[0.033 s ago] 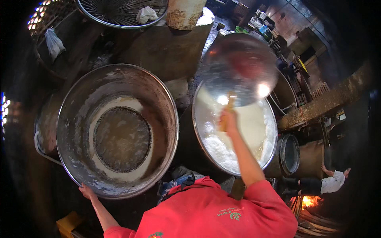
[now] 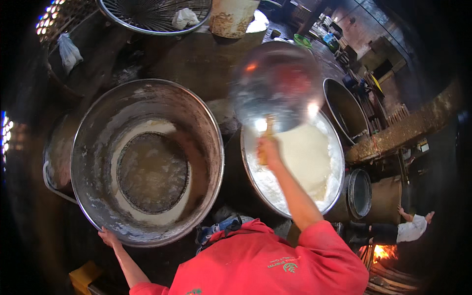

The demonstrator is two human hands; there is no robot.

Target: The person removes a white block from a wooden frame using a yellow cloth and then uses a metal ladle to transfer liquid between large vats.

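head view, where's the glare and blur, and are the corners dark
In the head view, the scoop looks blurred, with white glints on its lower part; in the head view, the fire glows bright amid dark surroundings; in the head view, all four corners fall to black.

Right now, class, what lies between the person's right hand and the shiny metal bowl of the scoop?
In the head view, a short stretch of yellowish-brown handle lies between the right hand and the metal bowl.
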